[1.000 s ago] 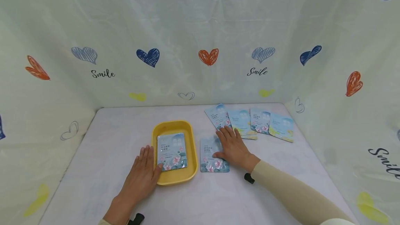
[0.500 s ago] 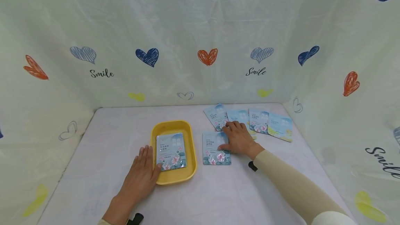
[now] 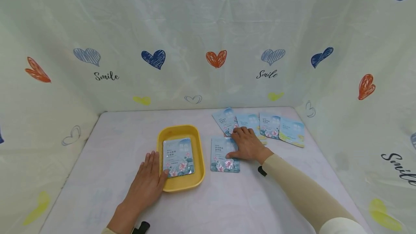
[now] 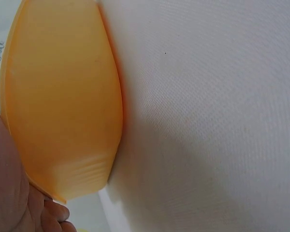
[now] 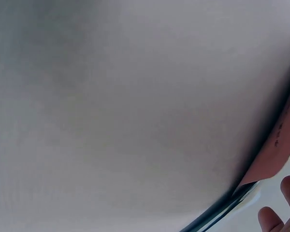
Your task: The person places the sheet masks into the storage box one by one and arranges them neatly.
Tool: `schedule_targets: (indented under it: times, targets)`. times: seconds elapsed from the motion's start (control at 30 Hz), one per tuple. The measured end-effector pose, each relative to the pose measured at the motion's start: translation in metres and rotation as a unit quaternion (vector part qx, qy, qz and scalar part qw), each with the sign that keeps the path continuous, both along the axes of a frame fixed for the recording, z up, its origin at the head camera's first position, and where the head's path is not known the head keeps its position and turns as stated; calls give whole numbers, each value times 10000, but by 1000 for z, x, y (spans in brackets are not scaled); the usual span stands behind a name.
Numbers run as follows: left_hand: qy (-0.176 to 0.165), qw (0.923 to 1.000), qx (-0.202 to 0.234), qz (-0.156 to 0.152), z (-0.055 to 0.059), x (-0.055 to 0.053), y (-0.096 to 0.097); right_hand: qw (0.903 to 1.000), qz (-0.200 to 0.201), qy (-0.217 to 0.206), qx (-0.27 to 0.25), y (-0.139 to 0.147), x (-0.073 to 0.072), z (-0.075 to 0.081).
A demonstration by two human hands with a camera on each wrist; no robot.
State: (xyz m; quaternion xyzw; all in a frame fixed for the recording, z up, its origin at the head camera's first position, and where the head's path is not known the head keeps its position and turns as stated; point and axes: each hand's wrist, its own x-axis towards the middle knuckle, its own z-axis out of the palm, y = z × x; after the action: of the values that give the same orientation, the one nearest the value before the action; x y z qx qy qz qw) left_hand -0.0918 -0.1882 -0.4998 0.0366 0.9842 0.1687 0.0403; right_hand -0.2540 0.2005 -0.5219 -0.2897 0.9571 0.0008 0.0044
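My left hand (image 3: 146,180) lies along the left side of a yellow tray (image 3: 181,187), fingers straight and thumb over the rim. In the left wrist view the tray's outer wall (image 4: 67,96) stands beside the palm. A blue sachet with pink flowers (image 3: 178,158) lies in the tray. Right of it, another floral sachet (image 3: 222,154) lies under the thumb of my right hand (image 3: 248,145), whose fingers spread past its upper right corner. In the right wrist view a pinkish sachet back (image 5: 275,145) shows near the fingertips; which sachet it belongs to I cannot tell.
Behind my right hand, several blue sachets lie in an overlapping row, among them a floral one (image 3: 270,125) and one with yellow at its base (image 3: 292,131). They rest on a white-covered table (image 3: 130,129). Heart-printed cloth walls (image 3: 195,28) surround it.
The sachet under my right thumb has slid away from me and slightly right, with the right hand shifting right too. Left hand and tray have stayed in place.
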Motion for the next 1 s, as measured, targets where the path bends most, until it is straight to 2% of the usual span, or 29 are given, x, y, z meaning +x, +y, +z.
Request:
schedule_targets:
  times: [0.33, 0.53, 0.63, 0.73, 0.83, 1.0]
  targets:
    - [60, 10000, -8, -28, 1, 1, 0, 9998, -39, -153, -141, -6, 0, 4]
    - [47, 10000, 11, -28, 0, 1, 0, 9966, -156, -537, -612, -11, 2, 7]
    - [65, 10000, 36, -30, 0, 1, 0, 9850, -476, -1007, -1317, -14, 4, 11]
    - [79, 9999, 65, -35, 0, 1, 0, 9614, -846, -1440, -2187, -17, 5, 16]
    - [77, 9999, 65, -40, 0, 1, 0, 9420, -1095, -1612, -2733, -21, 8, 21]
    - [101, 9999, 67, -56, 0, 1, -1, 9343, -1418, -1541, -2885, -27, 12, 24]
